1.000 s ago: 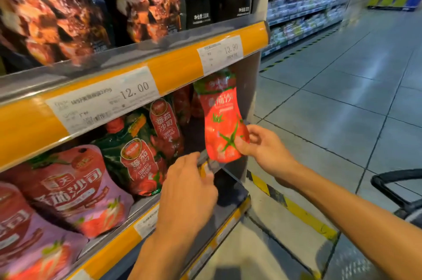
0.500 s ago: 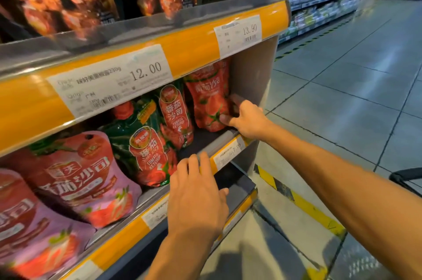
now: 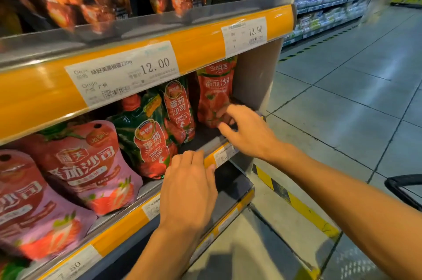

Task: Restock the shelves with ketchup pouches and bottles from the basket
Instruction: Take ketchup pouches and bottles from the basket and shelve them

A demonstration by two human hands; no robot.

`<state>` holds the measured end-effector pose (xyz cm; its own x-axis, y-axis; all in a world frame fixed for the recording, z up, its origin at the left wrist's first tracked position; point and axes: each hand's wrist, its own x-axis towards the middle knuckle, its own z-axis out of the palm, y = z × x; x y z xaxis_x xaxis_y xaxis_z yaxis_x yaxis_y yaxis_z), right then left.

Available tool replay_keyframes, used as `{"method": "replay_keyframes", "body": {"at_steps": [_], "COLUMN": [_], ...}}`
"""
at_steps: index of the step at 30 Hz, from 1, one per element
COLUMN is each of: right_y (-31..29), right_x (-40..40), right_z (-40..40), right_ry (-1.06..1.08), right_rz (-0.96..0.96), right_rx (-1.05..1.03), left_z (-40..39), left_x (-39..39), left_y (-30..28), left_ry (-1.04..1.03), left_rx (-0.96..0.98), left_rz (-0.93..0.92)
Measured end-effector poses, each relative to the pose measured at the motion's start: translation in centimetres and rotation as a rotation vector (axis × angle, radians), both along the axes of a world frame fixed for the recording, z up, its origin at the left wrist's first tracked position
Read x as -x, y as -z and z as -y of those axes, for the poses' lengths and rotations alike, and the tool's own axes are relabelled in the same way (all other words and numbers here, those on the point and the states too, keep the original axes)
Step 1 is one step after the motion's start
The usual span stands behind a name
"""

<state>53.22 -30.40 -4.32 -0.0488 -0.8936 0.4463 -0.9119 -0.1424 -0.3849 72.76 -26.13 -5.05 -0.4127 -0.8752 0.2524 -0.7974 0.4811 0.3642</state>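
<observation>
Right hand (image 3: 247,132): fingers (image 3: 225,112) spread and loosely bent, tips touching lower front of red ketchup pouch (image 3: 215,92); no closed grasp visible. Pouch upright at right end of shelf (image 3: 201,145), just beside end panel (image 3: 255,79). Left hand (image 3: 190,190): fingers (image 3: 190,157) straight, laid flat over orange shelf edge strip (image 3: 118,230), grasping nothing. Green-and-red ketchup pouches (image 3: 146,138) upright to left of red pouch; pink-and-red pouches (image 3: 91,165) further left. Price label 13.90 (image 3: 245,35) on upper strip above red pouch. Black basket rim (image 3: 403,188) at right edge, on floor side.
</observation>
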Motion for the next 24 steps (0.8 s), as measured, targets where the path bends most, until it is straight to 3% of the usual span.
{"method": "replay_keyframes", "body": {"at_steps": [4,19,24], "right_y": [-0.1,-1.1,-2.2], "right_x": [-0.4,-0.1,0.4], "right_z": [1.1,4.9,0.8], "right_ry": [-0.013,-0.080,0.038], "right_rz": [-0.202,-0.221,-0.140], "right_rx": [-0.128,-0.393,-0.267], "left_z": [0.2,0.5,0.0], "left_x": [0.0,0.5,0.6], "left_y": [0.0,0.0,-0.5], "left_ry": [-0.031,-0.064,-0.064], "left_rx": [0.015,0.016,0.010], "left_rz": [-0.062,-0.056,0.001]}}
